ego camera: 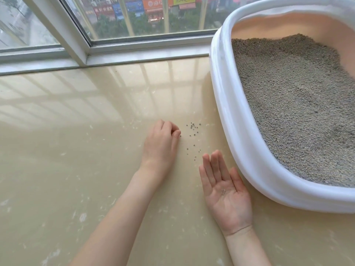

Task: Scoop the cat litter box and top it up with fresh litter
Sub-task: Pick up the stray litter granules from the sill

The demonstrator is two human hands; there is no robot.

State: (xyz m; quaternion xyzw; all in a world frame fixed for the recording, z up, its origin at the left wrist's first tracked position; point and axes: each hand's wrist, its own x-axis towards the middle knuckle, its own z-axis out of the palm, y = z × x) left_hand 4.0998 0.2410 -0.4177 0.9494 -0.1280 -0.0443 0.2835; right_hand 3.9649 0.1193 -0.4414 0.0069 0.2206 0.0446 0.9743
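Our left hand (161,139) pinches at grains (193,135) just beside it, left of the litter box (230,116); our right hand (226,194) lies flat open, holding few grains.

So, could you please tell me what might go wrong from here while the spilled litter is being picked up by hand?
1. The few grey granules lie loose on the flat, open right hand; tilting it could roll them back onto the glossy beige floor.
2. The scattered grey granules are tiny and spread out, so the pinching left hand may miss some.
3. The white-rimmed litter box sits close, so an arm could bump it.
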